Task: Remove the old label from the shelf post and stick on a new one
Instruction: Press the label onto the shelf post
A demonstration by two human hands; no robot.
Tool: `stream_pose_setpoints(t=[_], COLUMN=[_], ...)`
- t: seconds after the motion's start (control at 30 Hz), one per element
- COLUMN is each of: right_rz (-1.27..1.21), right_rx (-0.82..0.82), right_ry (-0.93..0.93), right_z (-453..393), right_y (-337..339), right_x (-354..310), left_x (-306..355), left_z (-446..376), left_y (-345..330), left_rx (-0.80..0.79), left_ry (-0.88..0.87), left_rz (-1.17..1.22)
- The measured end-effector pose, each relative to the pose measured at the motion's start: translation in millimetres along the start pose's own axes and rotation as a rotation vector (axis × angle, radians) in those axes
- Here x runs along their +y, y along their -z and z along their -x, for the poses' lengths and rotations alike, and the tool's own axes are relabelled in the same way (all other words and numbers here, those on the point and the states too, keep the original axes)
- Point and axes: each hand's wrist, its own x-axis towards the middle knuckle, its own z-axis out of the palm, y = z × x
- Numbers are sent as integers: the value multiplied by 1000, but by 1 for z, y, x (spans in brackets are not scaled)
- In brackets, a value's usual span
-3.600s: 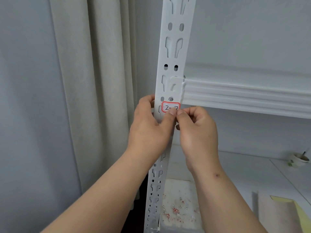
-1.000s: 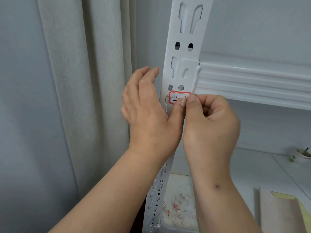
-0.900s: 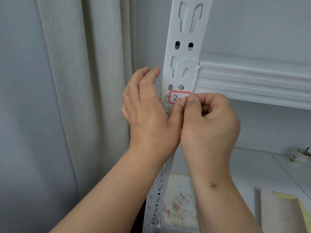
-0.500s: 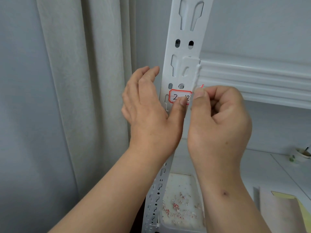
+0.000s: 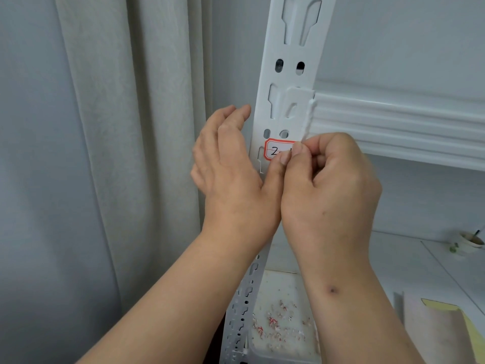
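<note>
Covering the right half of the label (image 5: 277, 151), the two thumbs are leaving only a red border and a handwritten "2" showing; the rest of the writing is hidden. The label is sitting on the front of the white shelf post (image 5: 294, 74), just below a pair of small holes and level with the end of the shelf beam (image 5: 393, 127). The right hand (image 5: 330, 190) is curling into a loose fist with its thumb and forefinger pressing together at the label's right edge, seemingly pinching a lifted corner, though the paper between them is too small to make out. The left hand (image 5: 231, 174) is lying with straight, relaxed fingers along the left side of the post, its thumb pressing on the label's lower edge. The post's lower length is disappearing behind both forearms.

A pale curtain (image 5: 126, 153) is hanging just left of the post against a grey wall. Below, a white tray (image 5: 275, 350) is holding red and white paper scraps. A white surface is stretching to the right, with a small cup (image 5: 469, 244) far off and a yellow sheet (image 5: 446, 308) being cut off by the frame's edge. Room is lying open beside the right hand under the beam.
</note>
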Motion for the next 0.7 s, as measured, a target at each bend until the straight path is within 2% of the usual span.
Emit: stream_pose_setpoints(t=[0.17,0.4,0.7], right_rz=[2,-25,-77], right_rx=[-45,5,-47], right_ry=[-16,-19,130], right_z=[-4,-4,6], right_y=[2,9,4], right_x=[-1,3,2], left_x=[1,3,-4], left_z=[0,-1,2], left_y=[0,4,10], left_rx=[1,11,210], left_ry=[-8,-11,-125], left_rz=[-5,-34,15])
